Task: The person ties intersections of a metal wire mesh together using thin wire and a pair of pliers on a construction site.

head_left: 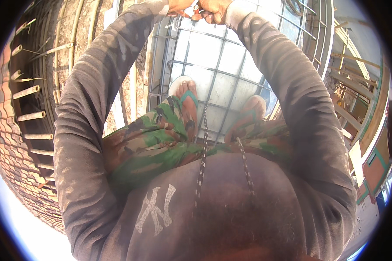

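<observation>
Both my hands meet at the top edge of the head view, partly cut off, above a grid of steel reinforcing bars [211,68]. My left hand [180,5] is closed, its fingers pointing toward the right one. My right hand [215,10] has its fingers curled in. Between them shows a small reddish, tube-like piece [196,10] with a pale end; its kind cannot be made out, nor can I tell which hand grips it. Under the bars lie pale, shiny sheets [200,45].
My feet in flip-flops [188,96] stand among the bars. More bars [320,37] run along the right side. Bamboo poles [76,30] and a tiled roof [19,174] are at the left. Timber framing [346,82] stands at the far right. Two hood cords [203,143] hang down.
</observation>
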The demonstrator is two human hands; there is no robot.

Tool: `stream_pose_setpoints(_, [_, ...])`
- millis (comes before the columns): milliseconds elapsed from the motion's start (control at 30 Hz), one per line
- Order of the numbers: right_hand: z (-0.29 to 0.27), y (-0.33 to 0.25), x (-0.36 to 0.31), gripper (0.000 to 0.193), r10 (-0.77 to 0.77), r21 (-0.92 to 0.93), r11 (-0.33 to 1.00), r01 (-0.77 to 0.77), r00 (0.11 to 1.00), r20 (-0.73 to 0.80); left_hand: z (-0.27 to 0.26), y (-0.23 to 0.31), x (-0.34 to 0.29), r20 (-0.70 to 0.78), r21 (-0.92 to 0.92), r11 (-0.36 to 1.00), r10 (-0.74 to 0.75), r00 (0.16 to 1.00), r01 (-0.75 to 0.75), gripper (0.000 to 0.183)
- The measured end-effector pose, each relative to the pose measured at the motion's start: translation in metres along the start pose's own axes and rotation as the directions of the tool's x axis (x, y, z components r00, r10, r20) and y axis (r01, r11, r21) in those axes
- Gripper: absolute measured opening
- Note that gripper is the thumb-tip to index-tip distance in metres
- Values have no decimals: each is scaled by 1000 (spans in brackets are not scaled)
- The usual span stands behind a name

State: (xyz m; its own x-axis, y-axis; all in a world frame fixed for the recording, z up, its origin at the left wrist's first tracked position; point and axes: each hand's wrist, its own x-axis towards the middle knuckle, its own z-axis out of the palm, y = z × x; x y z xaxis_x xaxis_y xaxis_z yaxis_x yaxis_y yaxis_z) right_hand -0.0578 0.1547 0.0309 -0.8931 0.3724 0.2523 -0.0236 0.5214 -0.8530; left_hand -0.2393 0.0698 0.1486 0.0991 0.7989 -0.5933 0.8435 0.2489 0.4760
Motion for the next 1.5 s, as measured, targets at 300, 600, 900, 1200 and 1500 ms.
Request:
stream_pose_setpoints(300, [15,-82,-60,32,849,808,239,-538,519,95,1,3,1,78,161,973,156,985,-167,32])
stream_pose_setpoints(600, [123,-110,-197,39,409,-611,776,-157,862,299,7,-15,-7,143,340,906,216,966,-253,35])
stream_pose_setpoints(900, [101,-116,-140,18,827,533,-83,-842,240,508,15,-33,-8,214,547,670,467,858,-501,29])
stream_pose_setpoints(1200, [114,-107,-132,30,408,-734,666,133,759,507,20,-31,-21,107,549,682,516,850,-484,28])
stream_pose_setpoints(1500, [103,-88,-117,26,517,-782,595,187,656,550,19,-16,-38,123,685,602,460,880,-410,30])
